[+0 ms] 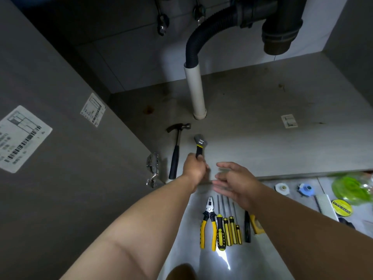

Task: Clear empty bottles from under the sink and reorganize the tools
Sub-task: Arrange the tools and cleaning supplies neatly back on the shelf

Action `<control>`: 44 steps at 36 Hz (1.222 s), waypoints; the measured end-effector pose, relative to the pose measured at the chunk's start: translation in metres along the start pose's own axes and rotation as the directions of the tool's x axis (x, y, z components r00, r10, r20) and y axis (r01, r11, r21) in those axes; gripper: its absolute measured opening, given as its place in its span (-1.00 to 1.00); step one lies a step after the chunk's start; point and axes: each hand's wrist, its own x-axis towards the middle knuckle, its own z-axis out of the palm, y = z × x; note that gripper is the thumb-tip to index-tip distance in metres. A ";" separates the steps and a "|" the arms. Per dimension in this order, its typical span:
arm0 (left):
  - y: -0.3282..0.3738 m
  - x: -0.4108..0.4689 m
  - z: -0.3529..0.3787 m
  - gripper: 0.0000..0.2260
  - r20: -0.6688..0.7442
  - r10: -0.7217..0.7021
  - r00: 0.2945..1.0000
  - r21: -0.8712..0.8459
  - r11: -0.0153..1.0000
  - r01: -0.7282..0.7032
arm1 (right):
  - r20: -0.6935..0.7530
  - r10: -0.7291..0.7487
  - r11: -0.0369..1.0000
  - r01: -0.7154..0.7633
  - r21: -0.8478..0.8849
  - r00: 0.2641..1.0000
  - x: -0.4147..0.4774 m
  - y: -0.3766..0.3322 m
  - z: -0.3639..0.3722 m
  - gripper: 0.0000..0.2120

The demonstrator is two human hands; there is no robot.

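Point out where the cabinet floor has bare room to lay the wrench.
Widest bare patch: the cabinet floor right of the white pipe, around the small sticker. A narrower strip lies between the hammer and the wrench in the left hand. Crowded: the tiles outside, where pliers and screwdrivers lie side by side near the right hand.

Nothing legible: print on the barcode stickers [23, 138] on the left panel [60, 188], the floor sticker [289, 121] and the yellow disc [341, 207] is too blurred.
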 end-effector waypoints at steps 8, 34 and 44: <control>-0.023 0.030 -0.015 -0.69 -0.188 -0.014 0.982 0.039 0.999 0.022 | 0.011 0.030 0.996 -0.029 -0.088 0.999 -0.001 0.005 -0.027 -0.76; -0.026 0.033 -0.016 -0.60 -0.131 0.431 0.893 0.749 0.633 -0.195 | 0.019 0.059 0.989 -0.056 -0.135 0.998 0.000 0.009 -0.026 -0.79; -0.021 0.028 -0.014 -0.57 -0.108 0.349 0.931 0.787 0.602 -0.135 | 0.016 0.062 0.984 -0.058 -0.169 0.998 0.000 0.009 -0.026 -0.79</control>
